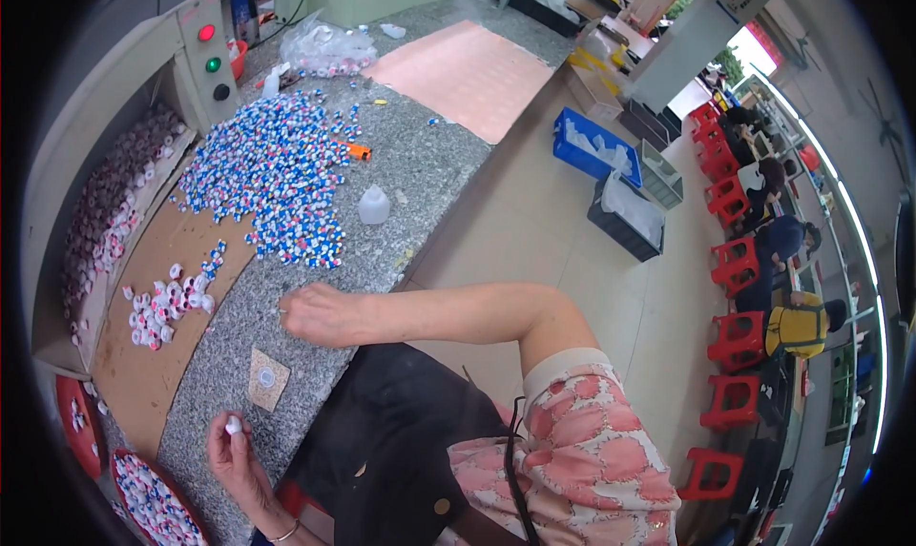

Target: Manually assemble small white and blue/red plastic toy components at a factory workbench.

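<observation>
My left hand (239, 460) is at the lower left, above the granite worktop's (401, 164) near edge, pinching a small white cap (233, 424) between its fingertips. My right hand (320, 312) rests on the worktop with fingers curled; a tiny white piece shows at its fingertips, but I cannot tell if it grips it. Just beyond it lies a wide heap of blue, white and red caps (272, 174). A smaller group of white and red caps (162, 303) lies on a brown cardboard sheet (143, 355) to the left.
A small white plastic bottle (374, 205) and an orange piece (358, 150) lie by the heap. Red bowls (153, 498) hold caps at lower left. A control box with buttons (210, 60), a bag of caps (329, 48), a pink sheet (468, 74). Blue bins and red stools stand right.
</observation>
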`<action>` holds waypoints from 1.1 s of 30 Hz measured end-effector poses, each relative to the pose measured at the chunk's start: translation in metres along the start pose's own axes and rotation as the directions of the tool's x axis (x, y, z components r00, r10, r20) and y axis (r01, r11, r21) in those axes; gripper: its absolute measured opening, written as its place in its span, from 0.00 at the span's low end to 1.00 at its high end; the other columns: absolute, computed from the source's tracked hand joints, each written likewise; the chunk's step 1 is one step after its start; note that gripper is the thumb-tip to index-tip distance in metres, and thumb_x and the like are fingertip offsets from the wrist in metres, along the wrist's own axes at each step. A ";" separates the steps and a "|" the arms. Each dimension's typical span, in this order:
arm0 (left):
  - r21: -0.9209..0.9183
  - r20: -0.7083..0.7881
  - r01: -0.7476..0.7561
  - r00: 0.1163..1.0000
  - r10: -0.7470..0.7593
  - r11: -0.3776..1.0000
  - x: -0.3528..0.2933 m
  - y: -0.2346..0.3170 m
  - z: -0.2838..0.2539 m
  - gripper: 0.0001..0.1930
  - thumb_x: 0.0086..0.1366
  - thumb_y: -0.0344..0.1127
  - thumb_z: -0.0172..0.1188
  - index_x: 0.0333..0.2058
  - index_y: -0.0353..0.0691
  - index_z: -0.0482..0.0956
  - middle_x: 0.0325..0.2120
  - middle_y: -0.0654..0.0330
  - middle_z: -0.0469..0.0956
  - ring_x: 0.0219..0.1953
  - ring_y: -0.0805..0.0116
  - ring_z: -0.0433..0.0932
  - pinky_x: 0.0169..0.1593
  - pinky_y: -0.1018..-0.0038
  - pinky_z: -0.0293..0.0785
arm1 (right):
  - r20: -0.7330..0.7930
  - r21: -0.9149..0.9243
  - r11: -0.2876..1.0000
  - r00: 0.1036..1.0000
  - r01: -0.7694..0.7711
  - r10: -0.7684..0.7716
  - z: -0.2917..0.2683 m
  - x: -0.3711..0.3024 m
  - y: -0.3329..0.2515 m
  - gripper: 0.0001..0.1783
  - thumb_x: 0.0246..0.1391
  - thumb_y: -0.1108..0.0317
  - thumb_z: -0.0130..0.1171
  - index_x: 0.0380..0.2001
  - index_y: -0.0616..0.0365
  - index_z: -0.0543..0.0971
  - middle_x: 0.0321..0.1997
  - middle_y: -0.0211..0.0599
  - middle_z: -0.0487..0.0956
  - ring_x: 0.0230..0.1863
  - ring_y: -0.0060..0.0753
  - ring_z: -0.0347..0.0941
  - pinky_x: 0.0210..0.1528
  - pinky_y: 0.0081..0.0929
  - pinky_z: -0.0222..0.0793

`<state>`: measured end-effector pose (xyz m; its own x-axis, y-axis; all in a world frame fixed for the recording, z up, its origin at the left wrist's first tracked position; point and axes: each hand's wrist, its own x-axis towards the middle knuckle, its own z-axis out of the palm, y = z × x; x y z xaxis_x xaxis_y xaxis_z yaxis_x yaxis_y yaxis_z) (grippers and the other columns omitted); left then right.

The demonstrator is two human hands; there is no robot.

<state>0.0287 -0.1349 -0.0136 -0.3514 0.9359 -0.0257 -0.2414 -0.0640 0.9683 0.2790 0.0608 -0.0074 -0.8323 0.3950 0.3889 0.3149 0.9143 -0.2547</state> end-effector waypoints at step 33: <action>-0.098 -0.057 0.012 0.998 -0.018 0.995 -0.027 -0.010 0.036 0.18 0.60 0.17 0.61 0.49 0.30 0.75 0.41 0.61 0.74 0.45 0.71 0.79 0.50 0.77 0.78 | 0.257 0.233 0.972 0.963 0.021 -0.082 -0.005 0.057 -0.062 0.05 0.49 0.78 0.61 0.32 0.61 0.80 0.29 0.44 0.77 0.28 0.46 0.76 0.29 0.35 0.73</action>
<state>0.0736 -0.1470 -0.0140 -0.3981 0.9156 -0.0568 -0.3334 -0.0867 0.9388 0.2144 0.0271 0.0353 -0.9445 0.2822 0.1679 0.1827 0.8765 -0.4454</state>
